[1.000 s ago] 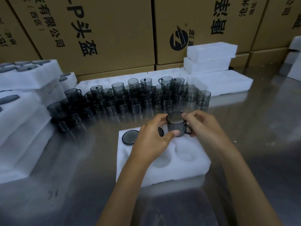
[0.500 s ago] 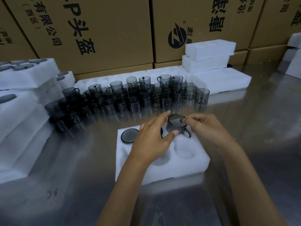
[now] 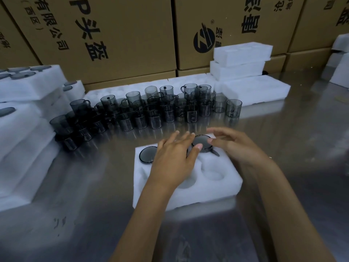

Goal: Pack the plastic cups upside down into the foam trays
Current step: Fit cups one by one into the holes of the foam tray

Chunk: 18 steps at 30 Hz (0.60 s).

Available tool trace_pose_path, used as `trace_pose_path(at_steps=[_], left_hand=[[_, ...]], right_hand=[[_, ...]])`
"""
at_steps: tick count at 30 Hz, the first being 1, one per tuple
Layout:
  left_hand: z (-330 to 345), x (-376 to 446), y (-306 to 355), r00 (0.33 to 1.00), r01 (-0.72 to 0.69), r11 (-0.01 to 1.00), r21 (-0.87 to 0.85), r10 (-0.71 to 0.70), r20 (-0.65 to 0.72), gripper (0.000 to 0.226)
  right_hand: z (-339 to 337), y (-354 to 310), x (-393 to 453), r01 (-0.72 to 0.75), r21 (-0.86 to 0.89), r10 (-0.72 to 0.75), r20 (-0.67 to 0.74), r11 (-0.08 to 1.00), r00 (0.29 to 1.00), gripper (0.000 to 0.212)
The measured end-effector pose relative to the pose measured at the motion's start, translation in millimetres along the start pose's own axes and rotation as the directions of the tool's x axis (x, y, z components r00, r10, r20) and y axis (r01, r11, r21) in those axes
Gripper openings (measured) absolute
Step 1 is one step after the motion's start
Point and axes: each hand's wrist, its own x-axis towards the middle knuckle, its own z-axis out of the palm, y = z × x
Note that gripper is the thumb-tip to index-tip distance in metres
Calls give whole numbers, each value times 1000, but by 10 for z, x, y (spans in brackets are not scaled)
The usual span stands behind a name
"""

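Foam tray (image 3: pixel 222 188): lying flat on the steel table (image 3: pixel 283 148), white, with round pockets. Two pockets in the front row are showing empty.

Cup, far right pocket (image 3: pixel 201 143): sitting upside down in the tray, dark base facing up, handle pointing right.

Cup, far left pocket (image 3: pixel 146 155): also sitting upside down, base up.

Left hand (image 3: pixel 174 161): hovering over the tray's middle, fingers spread and flat, holding nothing; thumb tip resting by the right cup's rim.

Right hand (image 3: pixel 234 146): hanging just right of that cup, fingers loosely open, empty.

Loose cups (image 3: pixel 154 108): standing crowded behind the tray.

Spare foam trays (image 3: pixel 242 59): stacked at the back right, in front of cardboard boxes (image 3: pixel 122 35).
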Motion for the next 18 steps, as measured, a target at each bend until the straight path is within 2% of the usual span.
trace_pose_path(at_steps=[3,5,10,13,18], left_hand=[[6,16,-11,999,-4,992,129,-1,39,53],[2,15,-17,998,4,990,140,-12,60,53],[-1,10,-15,998,26,995,91,-31,54,52],[6,-2,-6,998,38,997,66,-41,43,51],[28,7,-27,998,41,998,54,-44,41,51]], right_hand=[[-31,57,36,-67,12,65,106,998,992,46],[-26,87,52,-102,49,96,122,994,988,48],[36,126,81,-190,307,157,128,933,979,32],[63,117,88,-206,362,175,117,909,978,28],[188,95,91,-182,410,195,10,894,981,14]])
